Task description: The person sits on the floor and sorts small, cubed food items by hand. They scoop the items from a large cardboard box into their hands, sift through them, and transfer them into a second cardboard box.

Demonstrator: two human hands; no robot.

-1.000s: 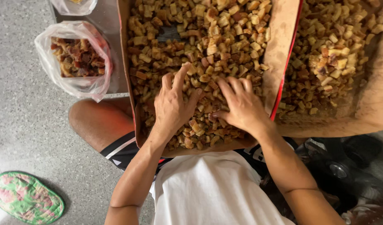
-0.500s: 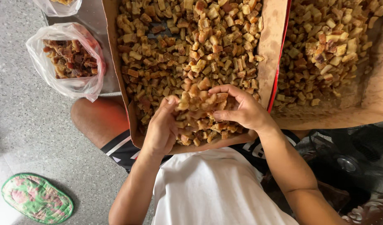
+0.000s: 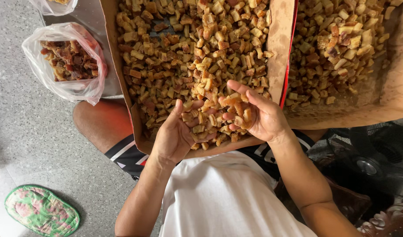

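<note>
Two cupped hands, left hand (image 3: 177,136) and right hand (image 3: 258,116), meet at frame centre over the box (image 3: 278,44), fingers (image 3: 236,87) curled loosely around a heap of brown cubes (image 3: 219,115).

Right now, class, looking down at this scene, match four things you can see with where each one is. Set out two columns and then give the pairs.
Things:
1. Cupped hands
2. Clear plastic bag of dark brown pieces
3. Green and pink patterned pad
4. Black round fan

Places:
A. On the grey floor, bottom left
B. Over the near edge of the brown cardboard tray, holding golden-brown cubes
C. Lower right, under the second tray
D. Left of the tray, mouth open

Pairs: 1-B, 2-D, 3-A, 4-C
</note>
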